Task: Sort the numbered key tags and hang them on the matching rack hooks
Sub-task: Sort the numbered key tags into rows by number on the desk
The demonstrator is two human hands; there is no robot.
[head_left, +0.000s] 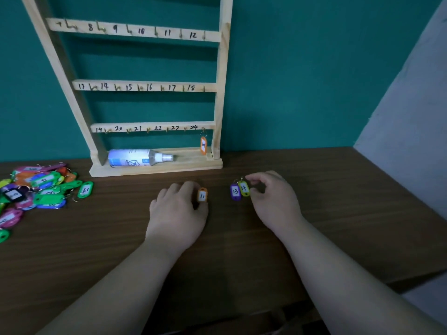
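Left hand (177,209) and right hand (271,197) over the table (314,189), each clamped on tags.
Orange tag 11 (202,195) in the left; purple tag 13 (235,191), yellow tag 14 (243,188) in the right. Light, stiff plastic: grip the body, ring free for the rack (223,93).

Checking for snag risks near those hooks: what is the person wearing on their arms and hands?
Both forearms are bare right down to the frame's edge: no sleeves in view. The left hand and right hand show no gloves, rings, watch or wristband.

Spray bottle (140,157) blocks rack base (154,170); tabletop (326,189) open rightward.
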